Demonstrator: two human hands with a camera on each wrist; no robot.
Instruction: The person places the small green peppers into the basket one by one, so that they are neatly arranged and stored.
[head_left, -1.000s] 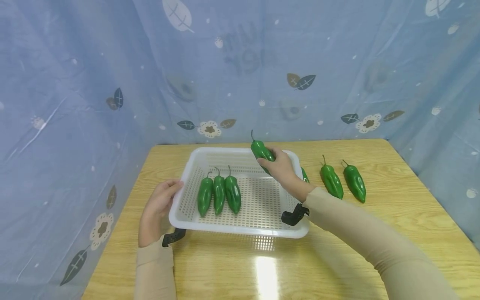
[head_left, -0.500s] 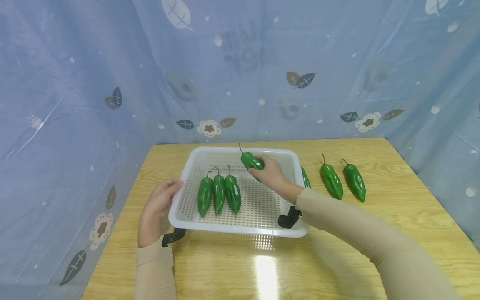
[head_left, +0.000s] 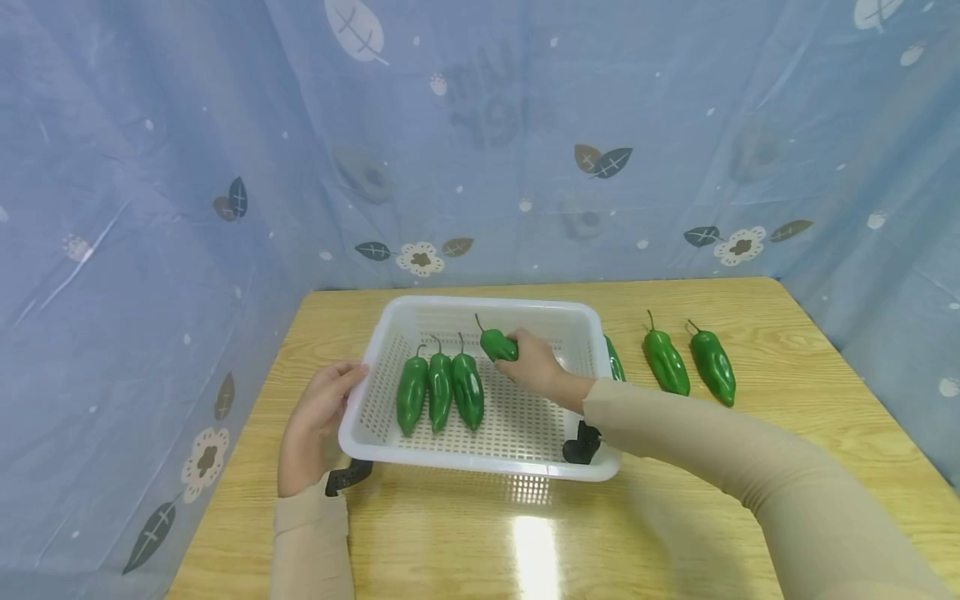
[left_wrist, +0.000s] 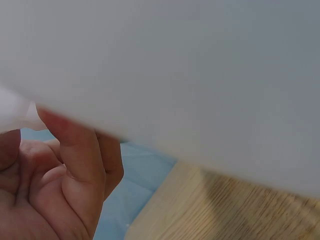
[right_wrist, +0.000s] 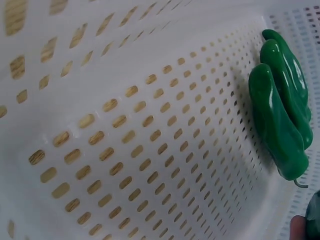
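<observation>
My right hand (head_left: 534,363) grips a green pepper (head_left: 497,344) inside the white plastic basket (head_left: 480,463), its stem pointing up and away. Left of it, three green peppers (head_left: 440,392) lie side by side in the basket, stems toward the back. The right wrist view shows those same peppers (right_wrist: 280,110) on the perforated floor, with a fingertip (right_wrist: 297,227) at the lower right edge. My left hand (head_left: 324,403) holds the basket's left rim, thumb on top. In the left wrist view its curled fingers (left_wrist: 80,150) meet the rim from below.
Two more green peppers (head_left: 666,362) (head_left: 712,365) lie on the wooden table (head_left: 795,400) to the right. Another pepper (head_left: 615,360) is partly hidden behind the basket's right side. A blue patterned cloth (head_left: 480,150) hangs behind and at both sides.
My right hand has moved left and down into the basket with the pepper, nearer the three lying there. The left hand stays on the rim.
</observation>
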